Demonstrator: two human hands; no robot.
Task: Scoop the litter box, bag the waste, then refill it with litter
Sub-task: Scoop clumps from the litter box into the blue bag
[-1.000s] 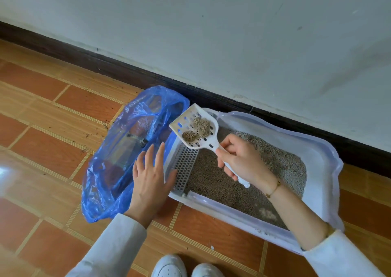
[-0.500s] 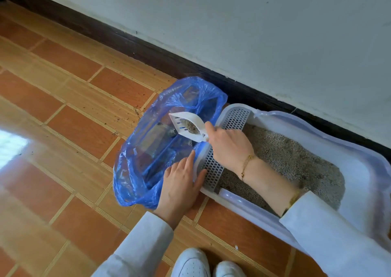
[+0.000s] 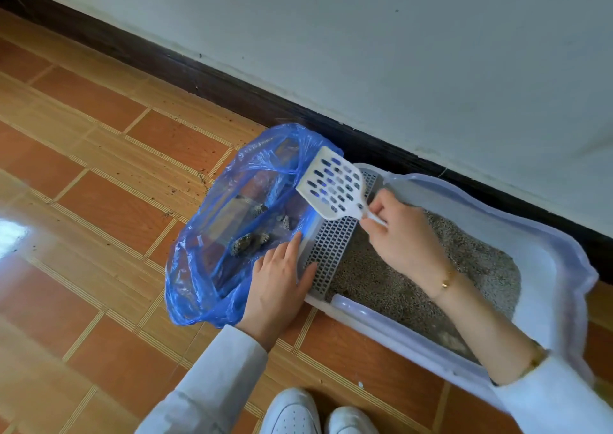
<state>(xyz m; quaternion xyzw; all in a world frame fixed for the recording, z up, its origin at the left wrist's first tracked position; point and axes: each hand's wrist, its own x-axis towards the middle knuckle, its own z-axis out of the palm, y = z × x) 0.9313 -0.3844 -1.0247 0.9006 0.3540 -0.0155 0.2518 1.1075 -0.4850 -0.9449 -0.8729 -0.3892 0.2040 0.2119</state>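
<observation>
We see orange floor tiles (image 3: 99, 98) scattered with crumbs below a white wall (image 3: 398, 52). Our right hand (image 3: 403, 234) grips the scoop (image 3: 331, 185); our left hand (image 3: 277, 287) lies flat, fingers straight, between bag (image 3: 205, 268) and litter box (image 3: 547, 268).

Home interior: orange tile floor (image 3: 99, 221), dark baseboard (image 3: 205, 78), plain white wall (image 3: 398, 52), litter box (image 3: 547, 251) set on floor by wall.

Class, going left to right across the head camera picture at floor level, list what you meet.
Bare floor tiles → blue bag → left hand → grille step → right hand → grey litter → litter box's far rim.
</observation>
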